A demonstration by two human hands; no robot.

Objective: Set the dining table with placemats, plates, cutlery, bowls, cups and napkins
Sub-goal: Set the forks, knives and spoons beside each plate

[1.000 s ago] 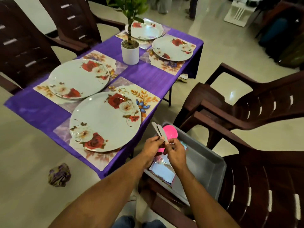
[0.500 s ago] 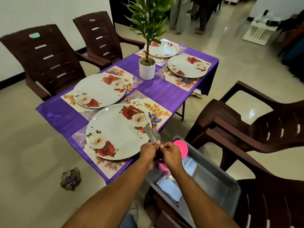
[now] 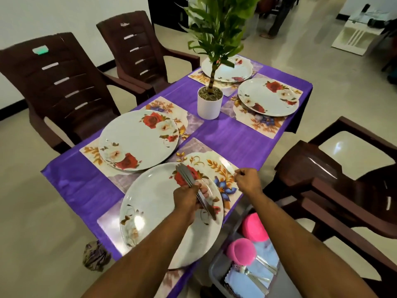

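Observation:
My left hand [image 3: 189,196] grips a bundle of several steel knives [image 3: 187,175] above the near floral plate [image 3: 154,218]. To the right of that plate, my right hand [image 3: 247,179] hovers low over the placemat [image 3: 217,166], fingers curled and pinching the end of what looks like a single knife [image 3: 228,167]. Three more floral plates [image 3: 139,138] [image 3: 268,96] [image 3: 227,67] sit on placemats on the purple tablecloth [image 3: 232,138]. A grey bin [image 3: 217,274] at lower right holds two pink cups [image 3: 242,250] [image 3: 254,226], napkins [image 3: 242,282] and forks [image 3: 255,278].
A potted plant in a white pot [image 3: 209,106] stands mid-table. Brown plastic chairs flank the table: two on the left [image 3: 60,89] [image 3: 139,50], others on the right [image 3: 343,179]. A crumpled bag [image 3: 94,254] lies on the floor by the near corner.
Both hands rose from above the bin to over the near plate. They parted: the left keeps the knife bundle, the right moved to the plate's right side with one piece.

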